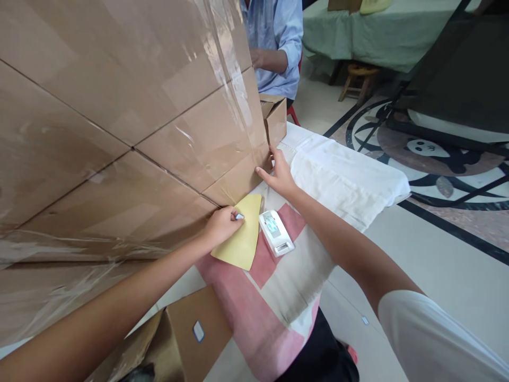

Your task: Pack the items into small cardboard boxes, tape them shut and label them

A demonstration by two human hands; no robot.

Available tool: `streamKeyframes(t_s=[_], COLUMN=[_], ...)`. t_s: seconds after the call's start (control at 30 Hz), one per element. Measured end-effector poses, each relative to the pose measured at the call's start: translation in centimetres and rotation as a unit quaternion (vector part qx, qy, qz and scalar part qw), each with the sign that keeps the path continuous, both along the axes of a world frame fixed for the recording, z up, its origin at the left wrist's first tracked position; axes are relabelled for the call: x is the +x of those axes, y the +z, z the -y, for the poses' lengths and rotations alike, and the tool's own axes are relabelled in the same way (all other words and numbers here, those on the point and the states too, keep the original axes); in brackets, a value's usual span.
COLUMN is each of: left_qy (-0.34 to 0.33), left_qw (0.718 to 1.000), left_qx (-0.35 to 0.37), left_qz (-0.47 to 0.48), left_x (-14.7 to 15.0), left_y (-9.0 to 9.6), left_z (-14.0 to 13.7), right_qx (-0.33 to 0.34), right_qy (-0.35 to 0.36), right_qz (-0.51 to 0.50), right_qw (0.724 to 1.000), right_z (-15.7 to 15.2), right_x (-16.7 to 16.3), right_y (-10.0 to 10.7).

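Note:
My left hand [223,229] is closed in a pinch on a small white sticker with a blue edge [239,216], above a yellow sheet [247,246]. Beside the sheet lies a white box-shaped item with a greenish panel [272,225]. My right hand [280,174] has its thumb and fingers apart, with the fingertips at the lower corner of a tall stack of taped cardboard boxes [191,143]. What the far fingers of the right hand touch is partly hidden.
A white cloth [338,170] and a pink-and-white cloth [258,323] cover the table. An open carton with a blue-edged sticker [214,318] stands below left. A smaller carton [276,122] sits behind the stack, near a person in a blue shirt [288,32]. A wooden stool [360,71] stands farther back.

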State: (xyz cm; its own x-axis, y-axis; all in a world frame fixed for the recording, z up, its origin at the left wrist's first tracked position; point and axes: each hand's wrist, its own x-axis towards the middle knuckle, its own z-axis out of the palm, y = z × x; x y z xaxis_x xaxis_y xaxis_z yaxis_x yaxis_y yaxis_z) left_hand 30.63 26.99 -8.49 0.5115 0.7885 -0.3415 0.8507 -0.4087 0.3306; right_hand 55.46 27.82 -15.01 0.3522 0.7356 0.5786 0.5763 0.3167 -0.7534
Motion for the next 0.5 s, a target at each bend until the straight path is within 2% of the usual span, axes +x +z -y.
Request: streamKeyframes(t_s=[0.13, 0.33, 0.43, 0.5], left_qy=[-0.024, -0.028, -0.038, -0.042], left_qw=[0.999, 0.999, 0.998, 0.997], left_qx=[-0.014, 0.004, 0.001, -0.005], left_qz=[0.02, 0.034, 0.049, 0.071], left_x=[-1.8, -4.7, -5.6, -6.6], left_y=[1.8, 4.9, 7.4, 9.7], left_z=[0.5, 1.3, 2.3, 3.6], right_qx=[0.01, 0.017, 0.032, 0.055], right_qy=[0.004, 0.002, -0.007, -0.025], right_qz=[-0.009, -0.025, -0.031, -0.037], right_qw=[1.0, 1.0, 0.999, 0.997], right_z=[0.0, 0.2, 0.5, 1.4], right_x=[0.2, 0.1, 0.2, 0.3], right_y=[-0.1, -0.3, 0.0, 1.2])
